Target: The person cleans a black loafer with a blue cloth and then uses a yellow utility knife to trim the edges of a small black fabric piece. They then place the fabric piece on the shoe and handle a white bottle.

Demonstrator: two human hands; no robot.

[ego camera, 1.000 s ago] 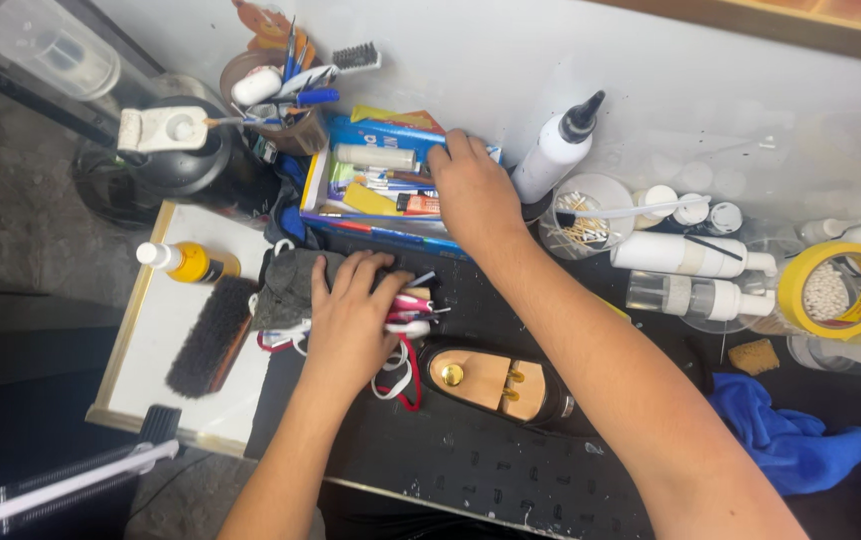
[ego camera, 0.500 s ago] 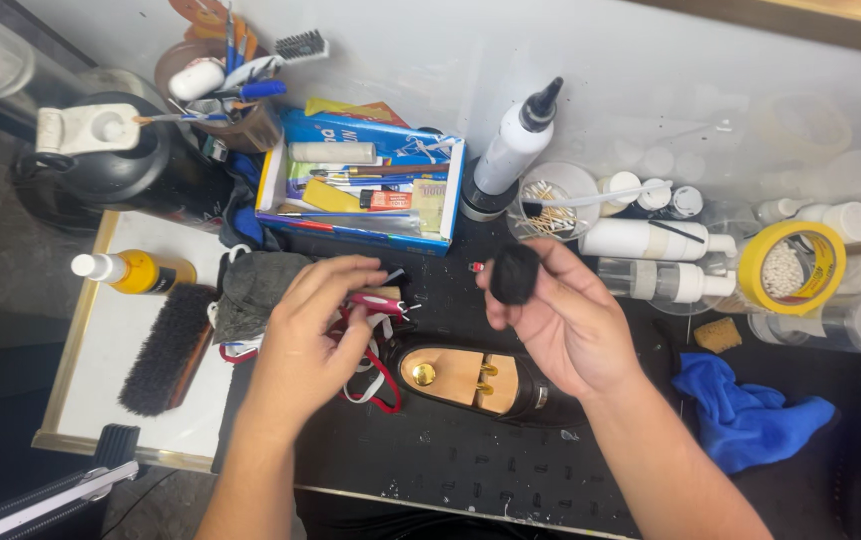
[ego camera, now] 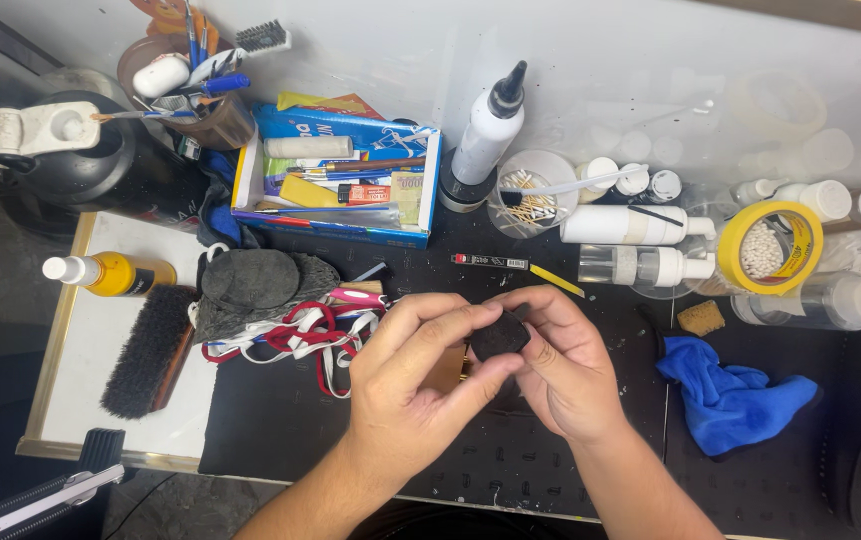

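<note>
My left hand (ego camera: pixel 412 385) and my right hand (ego camera: pixel 565 365) meet over the middle of the black work mat (ego camera: pixel 280 430). Together they grip a small black block (ego camera: pixel 498 336), pinched between the fingertips of both hands. A wooden shoe tree (ego camera: pixel 450 372) lies under my left hand and is almost wholly hidden. Left of the hands lie red and white laces (ego camera: pixel 295 335) and a dark grey cloth (ego camera: pixel 250 285).
A blue box (ego camera: pixel 340 180) of tools stands behind the hands, with a black-capped white squeeze bottle (ego camera: pixel 485 135) beside it. Bottles (ego camera: pixel 640 225) and a yellow tape roll (ego camera: pixel 768 247) sit at right, a blue rag (ego camera: pixel 735 395) below them. A shoe brush (ego camera: pixel 150 350) and yellow bottle (ego camera: pixel 110 273) lie at left.
My right hand reached to the blue box, came back with the small black block, and my left hand left the laces to join it on the block.
</note>
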